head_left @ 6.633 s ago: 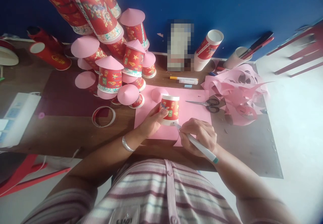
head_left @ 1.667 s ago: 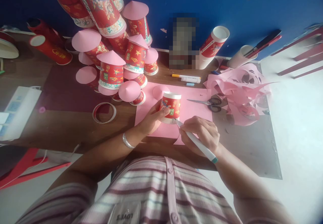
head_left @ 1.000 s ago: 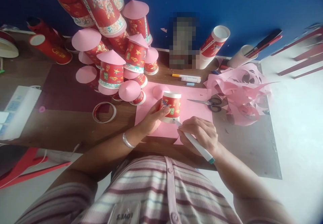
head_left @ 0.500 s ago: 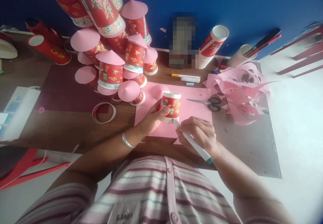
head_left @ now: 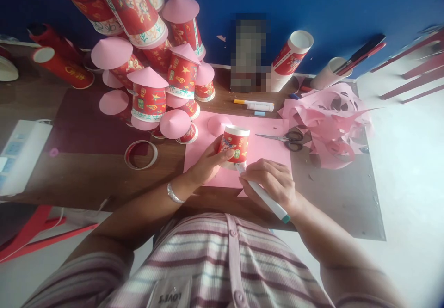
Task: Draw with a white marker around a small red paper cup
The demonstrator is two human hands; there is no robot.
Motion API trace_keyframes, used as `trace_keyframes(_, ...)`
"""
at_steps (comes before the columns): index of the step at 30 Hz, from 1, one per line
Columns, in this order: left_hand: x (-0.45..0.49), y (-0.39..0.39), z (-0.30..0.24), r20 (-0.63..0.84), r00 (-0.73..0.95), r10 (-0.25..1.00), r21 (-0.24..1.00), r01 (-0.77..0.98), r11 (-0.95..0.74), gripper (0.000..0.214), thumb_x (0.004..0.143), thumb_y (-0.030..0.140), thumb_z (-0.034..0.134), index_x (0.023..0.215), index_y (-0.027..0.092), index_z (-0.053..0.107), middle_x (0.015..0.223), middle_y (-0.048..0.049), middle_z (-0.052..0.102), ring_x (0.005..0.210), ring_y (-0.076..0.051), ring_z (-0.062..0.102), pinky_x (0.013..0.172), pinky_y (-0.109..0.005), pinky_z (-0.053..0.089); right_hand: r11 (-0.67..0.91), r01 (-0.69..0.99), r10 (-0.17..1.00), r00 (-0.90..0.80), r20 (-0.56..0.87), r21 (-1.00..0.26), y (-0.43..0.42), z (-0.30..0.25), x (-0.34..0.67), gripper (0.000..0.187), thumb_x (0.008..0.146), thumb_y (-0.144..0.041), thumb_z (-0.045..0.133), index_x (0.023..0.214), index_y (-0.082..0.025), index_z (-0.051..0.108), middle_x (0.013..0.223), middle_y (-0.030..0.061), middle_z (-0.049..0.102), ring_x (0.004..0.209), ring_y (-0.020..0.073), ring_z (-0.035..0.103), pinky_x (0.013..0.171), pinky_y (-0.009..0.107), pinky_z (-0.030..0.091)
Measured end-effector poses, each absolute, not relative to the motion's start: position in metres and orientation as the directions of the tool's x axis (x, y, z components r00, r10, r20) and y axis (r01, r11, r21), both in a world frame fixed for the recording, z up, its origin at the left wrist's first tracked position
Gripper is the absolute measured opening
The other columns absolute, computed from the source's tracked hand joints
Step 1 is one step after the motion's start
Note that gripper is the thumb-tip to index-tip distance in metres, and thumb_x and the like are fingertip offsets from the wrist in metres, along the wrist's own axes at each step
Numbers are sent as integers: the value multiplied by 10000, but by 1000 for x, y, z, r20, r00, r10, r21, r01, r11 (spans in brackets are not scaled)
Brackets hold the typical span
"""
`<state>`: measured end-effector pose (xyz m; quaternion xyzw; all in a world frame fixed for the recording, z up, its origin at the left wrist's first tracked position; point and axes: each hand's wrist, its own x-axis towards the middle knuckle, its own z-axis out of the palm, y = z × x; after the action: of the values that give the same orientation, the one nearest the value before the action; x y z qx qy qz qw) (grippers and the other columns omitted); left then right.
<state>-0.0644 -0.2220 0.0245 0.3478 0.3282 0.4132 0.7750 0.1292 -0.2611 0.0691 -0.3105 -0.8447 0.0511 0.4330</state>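
A red patterned paper cup [head_left: 235, 145] stands upside down on a pink paper sheet [head_left: 268, 150]. My left hand [head_left: 207, 163] is closed round the cup's left side and holds it down. My right hand [head_left: 270, 182] grips a white marker with a teal end [head_left: 267, 198]; its tip touches the paper at the cup's near rim. A pink paper cone [head_left: 218, 124] lies just behind the cup.
Several red cups topped with pink cones [head_left: 148, 93] are stacked at the back left. Scissors [head_left: 286, 139] and a heap of pink offcuts [head_left: 329, 123] lie to the right. Pens [head_left: 255, 104], a tape ring [head_left: 140, 154] and a white box [head_left: 19, 155] are also on the table.
The marker tip has crept leftward along the cup's near rim. My left hand and the cup have stayed in place; the view shifted slightly.
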Motion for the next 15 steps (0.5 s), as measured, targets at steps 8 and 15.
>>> trace_keyframes(8, -64, -222, 23, -212, 463, 861, 818, -398, 415, 555, 811, 575, 880, 1169, 207, 670, 1057, -57, 732, 969, -227, 682, 887, -374, 537, 798, 481, 574, -425, 700, -362, -261, 71, 129, 203, 926, -33, 703, 1029, -187, 619, 821, 16, 718, 649, 139, 649, 595, 272, 550)
trace_keyframes(15, -65, -222, 22, -189, 479, 857, 810, -417, 412, 500, 843, 538, 869, 1153, 198, 673, 1016, -44, 720, 917, -190, 673, 842, -334, 541, 784, 507, 586, -416, 695, -358, -260, 71, 131, 200, 939, -52, 692, 1036, -208, 613, 804, 3, 715, 637, 131, 653, 589, 258, 560)
